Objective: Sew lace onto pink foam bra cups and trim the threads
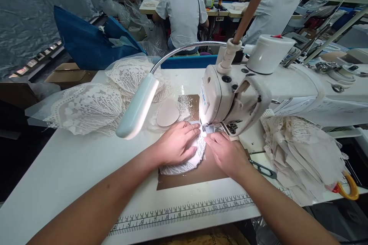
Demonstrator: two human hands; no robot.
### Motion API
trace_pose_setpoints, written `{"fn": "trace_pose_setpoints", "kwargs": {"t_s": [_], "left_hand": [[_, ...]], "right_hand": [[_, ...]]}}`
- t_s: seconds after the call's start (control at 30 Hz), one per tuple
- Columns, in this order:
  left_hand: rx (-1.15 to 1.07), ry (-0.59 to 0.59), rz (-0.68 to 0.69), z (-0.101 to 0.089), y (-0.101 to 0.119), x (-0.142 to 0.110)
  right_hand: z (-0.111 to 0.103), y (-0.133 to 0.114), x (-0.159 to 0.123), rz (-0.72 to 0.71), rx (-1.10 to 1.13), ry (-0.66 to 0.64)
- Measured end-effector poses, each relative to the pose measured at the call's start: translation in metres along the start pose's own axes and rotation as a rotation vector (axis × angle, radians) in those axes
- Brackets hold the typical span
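A white lace piece (184, 165) with a rounded edge lies under the needle area of the sewing machine (221, 95). My left hand (178, 142) rests flat on it, fingers stretched toward the presser foot. On the other side, my right hand (225, 151) has its thumb and fingers pinched together at the lace's right edge, close to the needle. The needle and part of the foot are hidden by the machine head and my fingers. A beige oval pad (168, 112) lies on more lace just beyond my left hand.
A lamp (138, 107) on a bent neck hangs left of the machine. Lace pieces (86, 109) pile up at left; stacked fabric pieces (301, 157) lie at right beside orange-handled scissors (349, 187). A ruler strip (184, 214) runs along the front edge. Co-workers (182, 15) are beyond.
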State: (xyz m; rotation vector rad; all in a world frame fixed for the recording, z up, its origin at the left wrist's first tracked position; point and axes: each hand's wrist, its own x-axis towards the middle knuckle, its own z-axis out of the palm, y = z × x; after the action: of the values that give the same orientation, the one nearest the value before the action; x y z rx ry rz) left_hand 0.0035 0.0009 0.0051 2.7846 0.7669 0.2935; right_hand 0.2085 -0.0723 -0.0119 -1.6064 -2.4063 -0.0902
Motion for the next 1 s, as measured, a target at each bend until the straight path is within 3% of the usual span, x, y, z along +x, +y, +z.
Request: {"fn": "trace_pose_setpoints", "kwargs": {"t_s": [0.2, 0.53, 1.0], "left_hand": [[0.095, 0.041, 0.02, 0.003, -0.002, 0.0], [0.059, 0.019, 0.201, -0.002, 0.011, -0.002], [0.025, -0.02, 0.235, -0.002, 0.006, -0.002]], "right_hand": [[0.002, -0.003, 0.004, 0.082, -0.05, -0.066], [0.01, 0.003, -0.001, 0.134, -0.032, 0.058], [0.004, 0.0, 0.001, 0.021, 0.101, 0.011]]}}
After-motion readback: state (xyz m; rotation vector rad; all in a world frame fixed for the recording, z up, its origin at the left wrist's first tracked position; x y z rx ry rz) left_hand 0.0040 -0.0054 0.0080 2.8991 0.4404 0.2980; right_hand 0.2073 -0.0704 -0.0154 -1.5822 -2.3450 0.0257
